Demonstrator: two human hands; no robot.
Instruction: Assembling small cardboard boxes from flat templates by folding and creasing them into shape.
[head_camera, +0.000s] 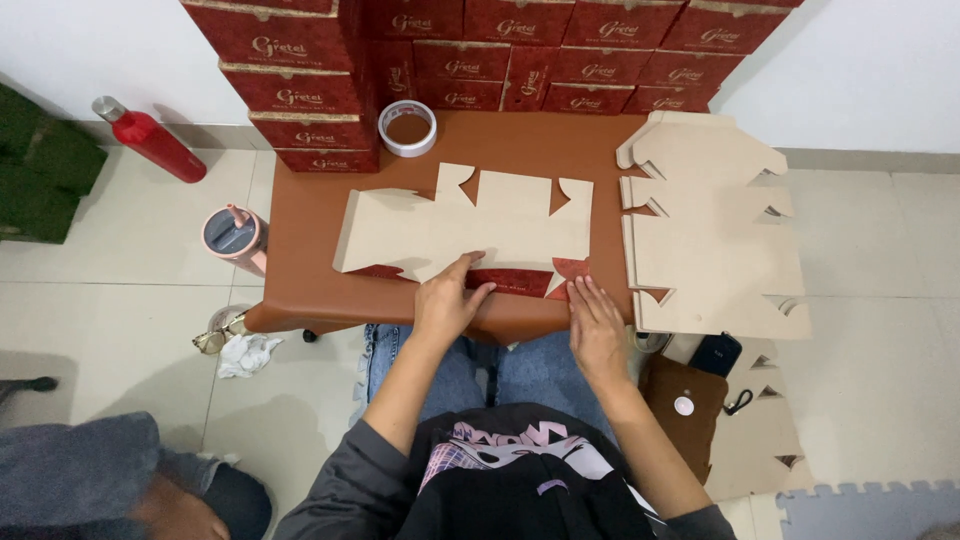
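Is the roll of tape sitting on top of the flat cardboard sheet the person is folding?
No. The roll of tape rests on the brown table, behind the flat cardboard sheet and clear of it.

Head cam, steep down, close

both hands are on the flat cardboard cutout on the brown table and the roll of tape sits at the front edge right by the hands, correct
Not quite. In the head view, both the left hand and right hand do press on the flat cardboard cutout on the brown table, but the roll of tape sits at the far edge, by the stacked red boxes.
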